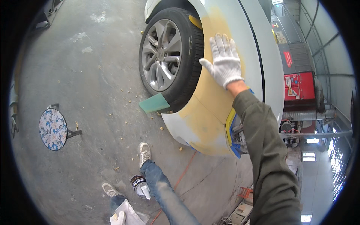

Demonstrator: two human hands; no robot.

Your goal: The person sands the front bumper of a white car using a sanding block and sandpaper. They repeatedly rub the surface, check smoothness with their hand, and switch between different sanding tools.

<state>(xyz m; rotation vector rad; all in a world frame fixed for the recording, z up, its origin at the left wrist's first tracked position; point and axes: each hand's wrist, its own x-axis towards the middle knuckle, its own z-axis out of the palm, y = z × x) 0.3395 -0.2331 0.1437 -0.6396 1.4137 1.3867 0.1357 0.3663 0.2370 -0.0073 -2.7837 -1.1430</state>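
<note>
My right hand, in a white knitted glove, lies flat on the car fender above the front wheel arch, fingers stretched out and thumb apart. Tan, sanded-looking filler covers much of that fender, with white paint around it. At the lower edge, my left hand, also gloved, grips a flat pale plate with the thumb on top; its other fingers are hidden. The front wheel stands beside the fender. A green sheet leans by the tire, and yellow tape and blue tape edge the headlight opening.
A can with a dark label stands beside my foot. A round patterned stool is on the left. A red hose crosses the concrete floor, which has scattered crumbs. A red cabinet and ducting stand beyond the car.
</note>
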